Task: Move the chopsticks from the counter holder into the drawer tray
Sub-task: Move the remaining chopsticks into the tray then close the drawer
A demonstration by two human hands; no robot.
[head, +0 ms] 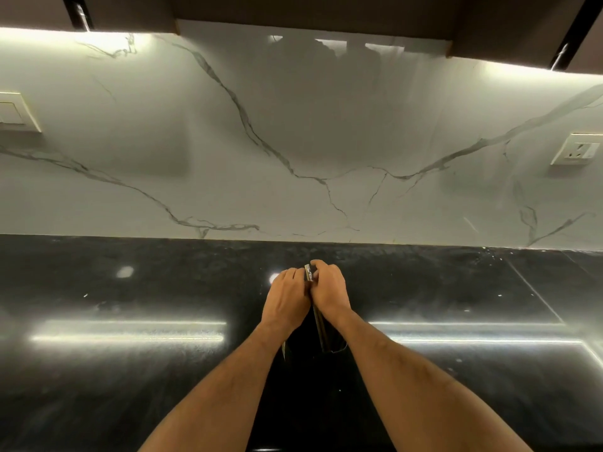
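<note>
Both hands gathering chopsticks over the counter.

Left hand [287, 298] and right hand [329, 290] are pressed together around the chopsticks [318, 324], held above the dark counter [130, 370]. Long axis runs near-to-far, decorated ends [309, 273] pointing toward the wall. Judgement: square the ends and keep the bundle tight before carrying. Holder and drawer not identifiable.

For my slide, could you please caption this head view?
Both hands, left and right, grip a chopstick bundle over the black counter.
</note>
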